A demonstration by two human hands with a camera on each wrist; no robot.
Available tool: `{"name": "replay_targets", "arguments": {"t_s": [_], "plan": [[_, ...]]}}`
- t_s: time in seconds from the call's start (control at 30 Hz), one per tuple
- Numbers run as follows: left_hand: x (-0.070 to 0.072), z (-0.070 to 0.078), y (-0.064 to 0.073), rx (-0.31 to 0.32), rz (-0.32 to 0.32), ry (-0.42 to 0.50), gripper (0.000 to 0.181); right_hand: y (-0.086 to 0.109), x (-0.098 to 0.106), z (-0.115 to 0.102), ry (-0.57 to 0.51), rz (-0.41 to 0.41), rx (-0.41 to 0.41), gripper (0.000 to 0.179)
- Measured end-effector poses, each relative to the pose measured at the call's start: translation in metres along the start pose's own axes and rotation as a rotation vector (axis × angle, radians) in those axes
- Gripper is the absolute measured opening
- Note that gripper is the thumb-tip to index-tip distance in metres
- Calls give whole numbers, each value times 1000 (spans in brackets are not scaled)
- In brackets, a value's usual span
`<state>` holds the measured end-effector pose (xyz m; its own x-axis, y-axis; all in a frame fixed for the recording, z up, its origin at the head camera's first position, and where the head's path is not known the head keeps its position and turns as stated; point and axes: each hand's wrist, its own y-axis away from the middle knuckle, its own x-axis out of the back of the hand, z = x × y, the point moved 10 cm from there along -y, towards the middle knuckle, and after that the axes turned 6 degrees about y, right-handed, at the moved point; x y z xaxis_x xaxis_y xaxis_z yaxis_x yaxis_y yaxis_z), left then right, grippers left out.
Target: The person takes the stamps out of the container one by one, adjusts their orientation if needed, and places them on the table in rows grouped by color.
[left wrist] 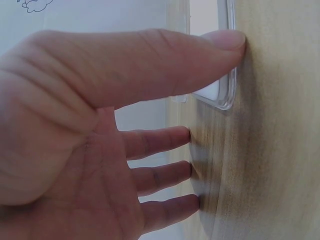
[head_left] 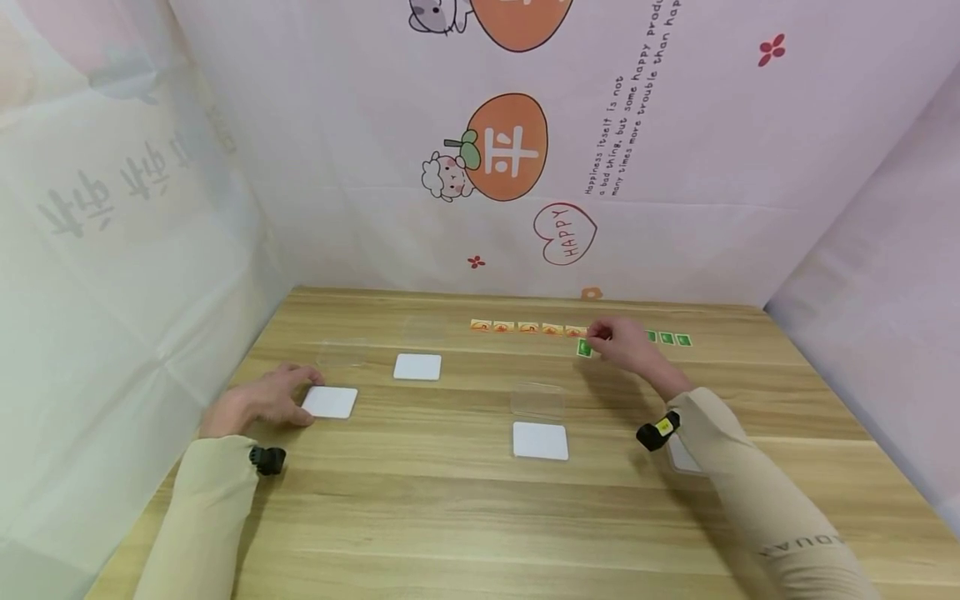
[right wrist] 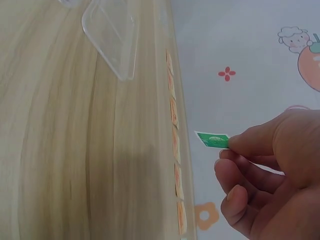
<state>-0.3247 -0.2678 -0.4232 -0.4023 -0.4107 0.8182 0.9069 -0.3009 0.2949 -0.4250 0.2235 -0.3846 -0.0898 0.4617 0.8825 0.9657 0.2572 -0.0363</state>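
My right hand pinches a small green card with a white border between thumb and index finger, above the back of the table. My left hand is at the left end of a shallow clear case with a white face. Its thumb lies along the near side of the case and the index finger meets the far corner, gripping it. In the left wrist view the index finger is hidden behind the thumb; the other fingers reach down to the tabletop.
Orange cards form a row near the back wall, with green cards to their right. More white-faced cases stand about, one partly under my right sleeve. Clear open lids adjoin some cases. Printed cloth walls enclose the table.
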Motion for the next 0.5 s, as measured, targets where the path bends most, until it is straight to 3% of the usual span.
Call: {"name": "replay_targets", "arguments": {"t_s": [0.5], "plan": [[0, 1, 1, 1, -7, 1, 55, 3, 13, 26, 23, -30, -11, 17]]}}
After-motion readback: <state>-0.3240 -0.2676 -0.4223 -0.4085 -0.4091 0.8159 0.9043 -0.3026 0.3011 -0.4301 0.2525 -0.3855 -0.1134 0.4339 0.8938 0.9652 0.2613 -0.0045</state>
